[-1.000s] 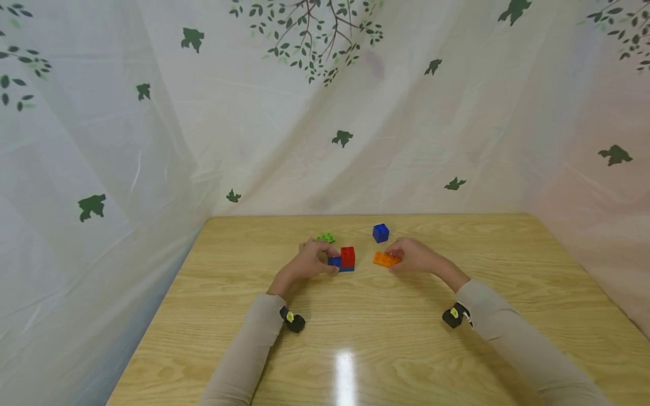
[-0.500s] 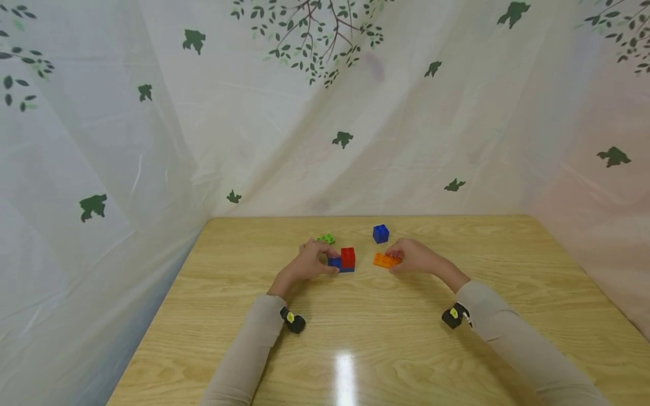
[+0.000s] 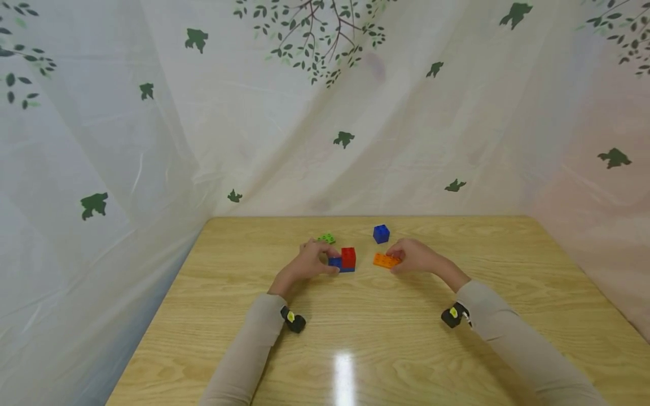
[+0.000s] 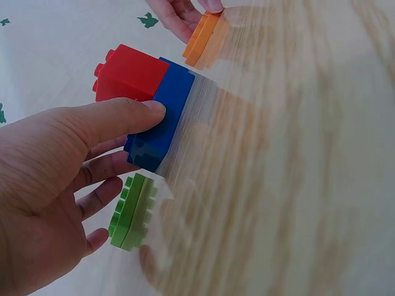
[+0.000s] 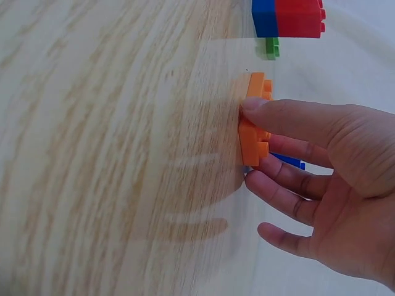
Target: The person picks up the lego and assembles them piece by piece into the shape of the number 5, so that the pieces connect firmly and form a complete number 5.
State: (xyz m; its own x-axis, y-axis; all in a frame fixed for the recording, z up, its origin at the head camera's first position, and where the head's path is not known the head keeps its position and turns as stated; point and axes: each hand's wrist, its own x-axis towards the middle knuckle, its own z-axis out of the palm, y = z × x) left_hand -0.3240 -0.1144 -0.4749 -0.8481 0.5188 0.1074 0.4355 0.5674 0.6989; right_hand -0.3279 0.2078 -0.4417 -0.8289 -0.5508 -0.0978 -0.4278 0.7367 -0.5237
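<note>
My left hand (image 3: 306, 261) pinches a flat blue building brick (image 4: 174, 92) between thumb and fingers. On the end of that brick away from the hand stands a taller red brick (image 3: 348, 257), studs up. To the right, my right hand (image 3: 415, 256) grips a flat orange brick (image 5: 249, 143), its thumb on the near side and fingers on the far side. Both held pieces rest on the table, with a gap between them. Beyond the left hand's fingers lies a flat green brick (image 4: 128, 213), partly hidden by the hand in the head view.
A square blue brick (image 3: 381, 234) stands at the back, beyond the orange one. All the bricks lie on a wooden table (image 3: 294, 349), which ends at a pale curtain (image 3: 284, 141) printed with leaves and birds.
</note>
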